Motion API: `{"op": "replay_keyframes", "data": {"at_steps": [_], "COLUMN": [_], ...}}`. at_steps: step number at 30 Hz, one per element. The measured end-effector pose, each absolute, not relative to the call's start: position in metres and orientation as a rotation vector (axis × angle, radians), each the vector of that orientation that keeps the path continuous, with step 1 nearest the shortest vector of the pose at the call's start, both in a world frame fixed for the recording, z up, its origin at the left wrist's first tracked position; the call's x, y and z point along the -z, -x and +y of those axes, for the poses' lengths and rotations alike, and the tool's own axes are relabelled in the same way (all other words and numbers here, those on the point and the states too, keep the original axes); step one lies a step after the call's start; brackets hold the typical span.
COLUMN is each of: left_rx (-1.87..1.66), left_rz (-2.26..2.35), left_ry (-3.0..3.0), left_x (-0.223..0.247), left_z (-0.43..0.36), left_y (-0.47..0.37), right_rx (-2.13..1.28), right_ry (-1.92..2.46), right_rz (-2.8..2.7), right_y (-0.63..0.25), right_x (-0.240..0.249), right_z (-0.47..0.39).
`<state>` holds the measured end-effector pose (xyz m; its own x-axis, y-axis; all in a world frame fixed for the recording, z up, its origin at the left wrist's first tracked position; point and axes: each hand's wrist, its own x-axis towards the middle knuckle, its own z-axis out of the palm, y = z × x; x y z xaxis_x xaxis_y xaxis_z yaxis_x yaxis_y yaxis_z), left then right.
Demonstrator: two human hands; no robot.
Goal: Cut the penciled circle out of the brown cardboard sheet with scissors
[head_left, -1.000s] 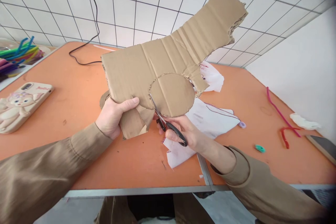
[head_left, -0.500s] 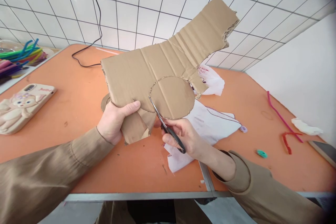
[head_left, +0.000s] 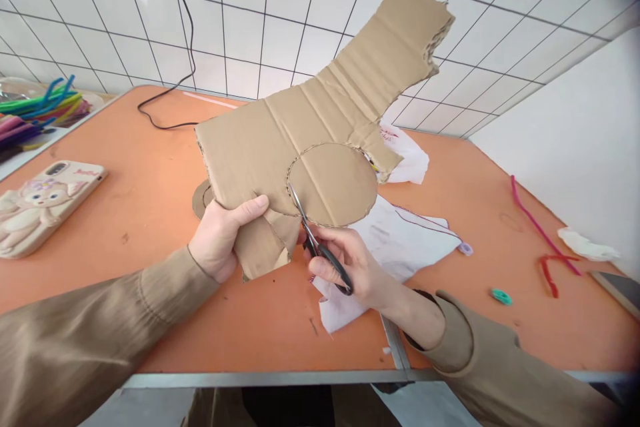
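A large brown cardboard piece (head_left: pixel 255 147) is held up over the table, pinched at its lower left edge by my left hand (head_left: pixel 223 233), thumb on top. Within it lies a round cardboard section (head_left: pixel 335 180), cut along most of its outline. My right hand (head_left: pixel 350 263) grips black-handled scissors (head_left: pixel 330 263), whose blades lie along the lower left of the round outline; one blade shows above the cardboard. A folded flap (head_left: pixel 267 243) hangs below the cut beside my left hand. Under the cardboard are white fabric pieces (head_left: pixel 390 233).
On the orange table (head_left: pixel 165 320), a phone in a cartoon case (head_left: pixel 55 203) lies left, pipe cleaners (head_left: pixel 40 107) behind it. A cardboard ring (head_left: pixel 201 199) shows under the sheet. A pink pipe cleaner (head_left: pixel 537 220), red one (head_left: pixel 549 273) and green coil (head_left: pixel 501 296) lie right. A black cable (head_left: pixel 160 127) runs behind.
The cardboard has tilted slightly, its upper right end rising, and its lower part has shifted a little to the right with my left hand. The scissors stay at the round outline.
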<state>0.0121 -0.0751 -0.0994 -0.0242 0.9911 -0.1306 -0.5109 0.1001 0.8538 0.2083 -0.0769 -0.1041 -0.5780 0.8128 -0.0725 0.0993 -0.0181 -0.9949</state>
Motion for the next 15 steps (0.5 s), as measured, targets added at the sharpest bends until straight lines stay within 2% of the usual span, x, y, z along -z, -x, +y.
{"op": "replay_keyframes", "data": {"at_steps": [7,15], "left_rx": [-1.329,-1.310], "left_rz": [0.901,0.929], "left_ry": [-0.706,-0.667], "left_x": [0.0972,0.0966], "left_z": [-0.0797,-0.0839], "left_y": [-0.0153,-0.0173], "right_rx": [-1.590,-1.535], "right_ry": [0.760,0.895], "right_rz": [-1.738,-1.756], "right_y": [-0.2070,-0.2120], "right_x": [0.1032,0.1069], "right_z": [-0.0751,-0.0787]}}
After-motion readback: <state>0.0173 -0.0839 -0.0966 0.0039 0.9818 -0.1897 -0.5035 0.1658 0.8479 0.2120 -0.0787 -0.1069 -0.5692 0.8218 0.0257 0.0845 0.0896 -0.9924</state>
